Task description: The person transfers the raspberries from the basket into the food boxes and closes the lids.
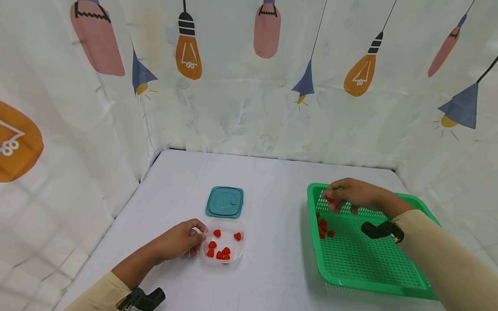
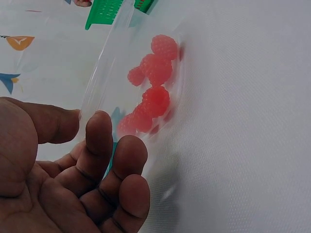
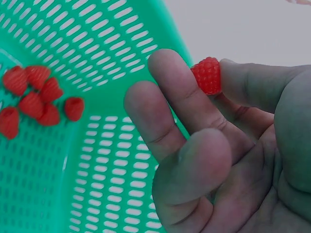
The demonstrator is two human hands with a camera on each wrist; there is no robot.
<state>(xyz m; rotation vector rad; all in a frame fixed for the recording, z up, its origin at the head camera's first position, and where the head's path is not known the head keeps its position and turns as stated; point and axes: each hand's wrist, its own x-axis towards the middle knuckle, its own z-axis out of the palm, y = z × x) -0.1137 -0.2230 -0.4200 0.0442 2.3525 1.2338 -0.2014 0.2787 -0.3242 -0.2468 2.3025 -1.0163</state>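
My left hand (image 1: 175, 242) pinches the left rim of a clear plastic container (image 1: 228, 228) between thumb and index finger; its other fingers are loosely bent beside the wall. Several red raspberries (image 2: 157, 101) lie on the container's bottom, seen through its side in the left wrist view. Above the left side of a green basket (image 1: 362, 259), my right hand (image 1: 355, 193) pinches one raspberry (image 3: 207, 76) between thumb and index finger. More raspberries (image 3: 32, 104) are gathered on the basket's floor, at its left side in the head view.
A teal lid (image 1: 225, 202) lies flat on the white-covered table (image 1: 276, 259), just behind the container. White curtains (image 1: 241, 112) printed with lamps hang along the back and both sides. The basket's raised rim stands between its raspberries and the container.
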